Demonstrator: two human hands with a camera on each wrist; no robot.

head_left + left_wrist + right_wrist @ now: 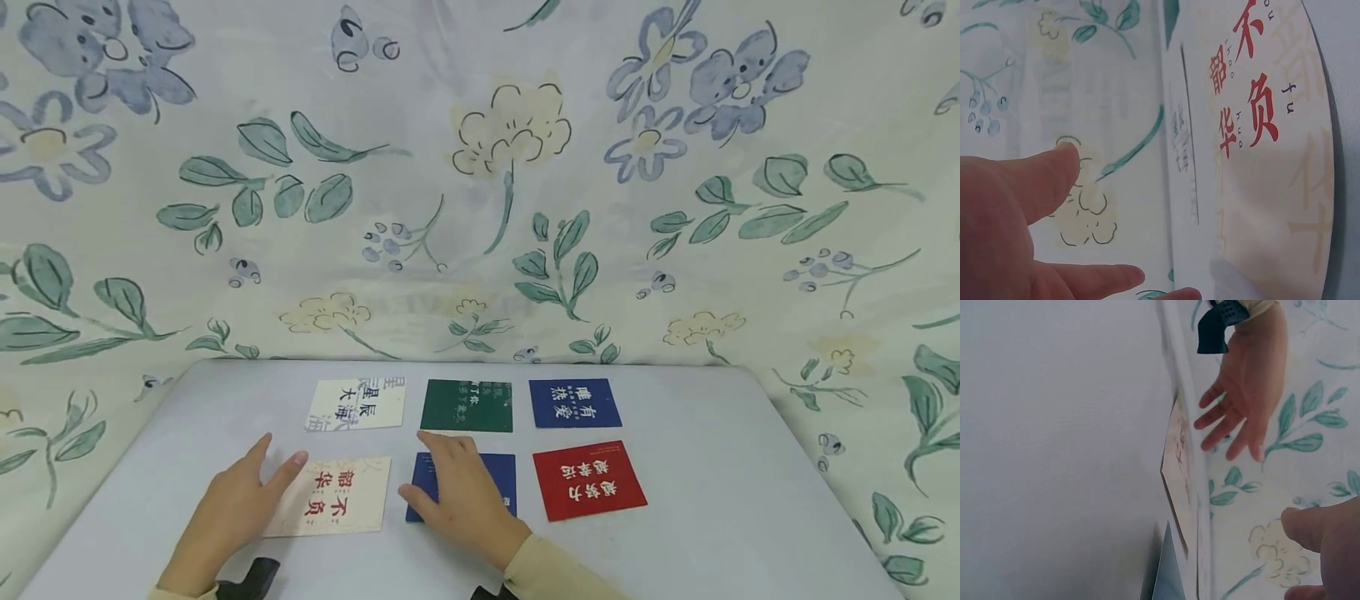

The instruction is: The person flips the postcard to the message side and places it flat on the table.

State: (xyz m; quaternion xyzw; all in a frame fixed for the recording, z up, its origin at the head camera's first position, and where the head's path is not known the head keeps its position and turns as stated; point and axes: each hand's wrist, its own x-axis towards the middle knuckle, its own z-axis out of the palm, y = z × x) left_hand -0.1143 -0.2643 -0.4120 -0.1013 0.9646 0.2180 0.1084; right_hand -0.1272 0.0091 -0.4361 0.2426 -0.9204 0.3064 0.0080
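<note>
My left hand (234,508) hovers by the left edge of a cream card with red characters (347,497), its thumb and fingers spread and holding nothing. That card fills the right side of the left wrist view, beyond the left thumb (1047,175). Over a blue card (498,477) in the front row's middle is my right hand (468,500), fingers extended, thumb apart, hiding part of the card. Whether it touches the card cannot be told. The right wrist view shows the spread left hand (1244,394) above the cream card (1179,475), and a corner of the blue card (1169,575).
At the front right lies a red card (589,481), slightly turned. Behind stand in a row a white card (356,405), a green card (467,406) and another blue card (575,403). All lie on a white table (712,467), with a floral cloth (420,192) hanging behind it.
</note>
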